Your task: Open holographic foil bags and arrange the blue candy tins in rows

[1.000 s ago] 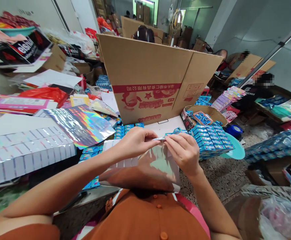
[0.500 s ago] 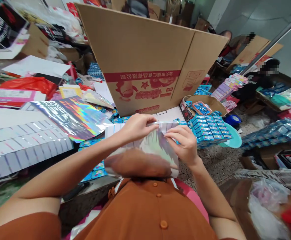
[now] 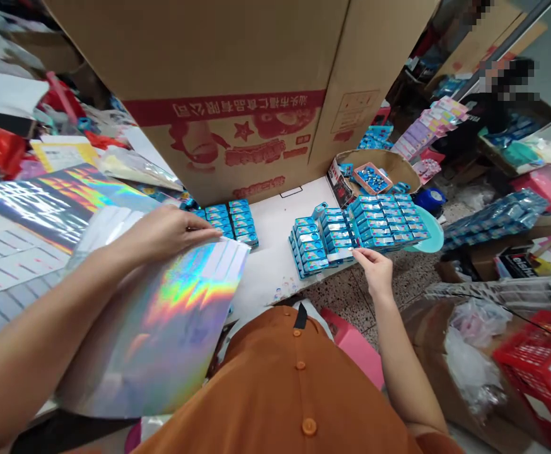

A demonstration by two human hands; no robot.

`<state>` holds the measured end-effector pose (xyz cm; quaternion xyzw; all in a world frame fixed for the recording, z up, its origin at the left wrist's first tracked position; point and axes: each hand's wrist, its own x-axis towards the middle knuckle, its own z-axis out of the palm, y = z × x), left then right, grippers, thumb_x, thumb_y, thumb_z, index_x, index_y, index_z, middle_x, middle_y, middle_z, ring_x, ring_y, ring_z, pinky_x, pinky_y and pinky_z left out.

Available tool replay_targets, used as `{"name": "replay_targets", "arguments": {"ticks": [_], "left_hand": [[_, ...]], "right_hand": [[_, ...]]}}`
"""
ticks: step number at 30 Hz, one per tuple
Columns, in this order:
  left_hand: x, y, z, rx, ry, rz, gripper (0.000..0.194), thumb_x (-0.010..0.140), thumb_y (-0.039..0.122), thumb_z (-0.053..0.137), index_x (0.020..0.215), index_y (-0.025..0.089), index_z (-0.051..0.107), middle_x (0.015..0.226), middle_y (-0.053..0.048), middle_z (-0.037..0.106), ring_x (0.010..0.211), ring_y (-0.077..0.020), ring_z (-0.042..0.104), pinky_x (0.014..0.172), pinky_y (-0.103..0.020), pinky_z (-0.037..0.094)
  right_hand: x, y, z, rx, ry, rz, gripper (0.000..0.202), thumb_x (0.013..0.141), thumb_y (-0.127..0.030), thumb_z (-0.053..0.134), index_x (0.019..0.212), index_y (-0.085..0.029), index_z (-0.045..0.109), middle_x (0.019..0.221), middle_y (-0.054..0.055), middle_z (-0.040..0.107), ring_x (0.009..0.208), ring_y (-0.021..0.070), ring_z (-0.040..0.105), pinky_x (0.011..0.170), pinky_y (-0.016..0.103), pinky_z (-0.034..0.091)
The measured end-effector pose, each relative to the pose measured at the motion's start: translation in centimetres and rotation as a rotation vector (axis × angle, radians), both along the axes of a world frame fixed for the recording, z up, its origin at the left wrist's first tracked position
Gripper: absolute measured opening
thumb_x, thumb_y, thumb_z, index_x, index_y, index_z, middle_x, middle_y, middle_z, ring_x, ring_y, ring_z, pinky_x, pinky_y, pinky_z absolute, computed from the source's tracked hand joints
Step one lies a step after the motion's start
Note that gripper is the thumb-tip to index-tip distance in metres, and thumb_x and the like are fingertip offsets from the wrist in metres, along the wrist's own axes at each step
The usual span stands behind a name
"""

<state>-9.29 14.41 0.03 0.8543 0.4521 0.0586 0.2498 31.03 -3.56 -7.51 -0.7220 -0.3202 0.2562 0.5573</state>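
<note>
White worktop (image 3: 273,221), blue stock at both sides. Nearest: holographic sheet (image 3: 176,334), gripped at its upper edge by fingers of the left hand (image 3: 162,233), lower part hanging loose. Slightly farther, right: narrow pale strip (image 3: 339,255), right end pinched between fingertips of the right hand (image 3: 376,271), positioned at the front of the stacked small blue boxes (image 3: 311,249); contact not discernible. Possible faults: skewed or creased strip, caused by support at one end only; displaced boxes, caused by sideways pressure on the stack; kinked sheet, caused by one-handed support. Behind: upright printed cardboard panel (image 3: 237,63); to its right, open carton (image 3: 405,170).
</note>
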Motion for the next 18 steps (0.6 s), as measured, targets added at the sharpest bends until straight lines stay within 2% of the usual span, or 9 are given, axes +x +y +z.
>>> {"name": "replay_targets", "arguments": {"ticks": [3,4,6,9,10,12,13,16,18], "left_hand": [[-0.7,0.8,-4.7,0.064,0.121,-0.158,0.055,0.081,0.068,0.048,0.072,0.018,0.07,0.068,0.002,0.064,0.067,-0.0084,0.044,0.071,-0.019,0.025],[-1.0,1.0,-6.1,0.099,0.116,-0.146,0.058,0.082,0.069,0.046,0.07,0.017,0.068,0.068,0.001,0.062,0.072,-0.0098,0.044,0.077,-0.02,0.027],[-1.3,1.2,-8.1,0.181,0.093,-0.047,0.058,0.082,0.072,0.042,0.077,0.019,0.065,0.077,0.001,0.06,0.087,-0.0142,0.045,0.092,-0.028,0.026],[0.1,0.4,-9.5,0.289,0.041,0.177,0.046,0.087,0.063,0.043,0.107,0.024,0.059,0.106,0.0,0.059,0.113,-0.023,0.039,0.106,-0.044,0.017],[1.4,-0.2,-9.8,0.288,0.02,0.216,0.043,0.089,0.057,0.044,0.114,0.024,0.055,0.115,-0.001,0.057,0.118,-0.0253,0.036,0.107,-0.047,0.017],[5.0,-2.0,-10.6,0.225,-0.041,0.232,0.04,0.089,0.048,0.049,0.118,0.022,0.054,0.121,-0.005,0.055,0.12,-0.0279,0.038,0.106,-0.046,0.022],[7.3,-3.0,-11.2,0.153,-0.08,0.199,0.039,0.088,0.046,0.051,0.117,0.02,0.055,0.121,-0.007,0.056,0.119,-0.0278,0.041,0.105,-0.044,0.027],[15.1,-6.1,-13.5,-0.085,-0.284,0.204,0.03,0.087,0.042,0.053,0.104,0.019,0.062,0.109,-0.01,0.063,0.107,-0.0254,0.052,0.098,-0.04,0.036],[20.0,-7.7,-15.1,-0.303,-0.45,0.304,0.029,0.085,0.042,0.055,0.101,0.019,0.063,0.105,-0.01,0.065,0.098,-0.0224,0.057,0.091,-0.037,0.042]], "right_hand": [[0.6,0.4,-2.8,-0.072,0.058,0.021,0.027,0.061,-0.036,0.076,0.076,-0.014,0.074,0.076,0.006,0.073,0.071,0.0182,0.064,0.076,0.033,0.049],[0.7,0.7,-3.5,-0.091,0.078,0.036,0.027,0.061,-0.036,0.076,0.076,-0.014,0.074,0.076,0.006,0.073,0.072,0.0183,0.064,0.076,0.033,0.049],[0.9,1.4,-4.6,-0.123,0.121,0.064,0.026,0.061,-0.036,0.076,0.076,-0.014,0.074,0.076,0.006,0.073,0.073,0.0184,0.064,0.077,0.033,0.049],[1.2,2.5,-5.9,-0.158,0.185,0.102,0.026,0.06,-0.036,0.076,0.075,-0.015,0.074,0.075,0.005,0.073,0.073,0.018,0.063,0.077,0.033,0.048],[1.2,2.9,-6.3,-0.169,0.204,0.112,0.026,0.06,-0.036,0.076,0.074,-0.015,0.074,0.075,0.005,0.073,0.074,0.018,0.063,0.076,0.032,0.048],[1.4,3.6,-7.1,-0.19,0.238,0.124,0.027,0.06,-0.037,0.075,0.074,-0.015,0.074,0.076,0.006,0.072,0.075,0.0181,0.063,0.076,0.032,0.048],[1.5,3.9,-7.3,-0.202,0.256,0.129,0.027,0.06,-0.038,0.075,0.074,-0.015,0.074,0.076,0.006,0.072,0.075,0.0182,0.063,0.076,0.032,0.048],[1.7,4.4,-7.8,-0.24,0.308,0.148,0.029,0.059,-0.039,0.075,0.075,-0.015,0.073,0.076,0.005,0.072,0.074,0.0176,0.062,0.074,0.032,0.048],[1.9,4.6,-7.9,-0.259,0.34,0.162,0.029,0.059,-0.039,0.075,0.075,-0.015,0.073,0.075,0.005,0.072,0.072,0.0168,0.061,0.073,0.031,0.047]]}}
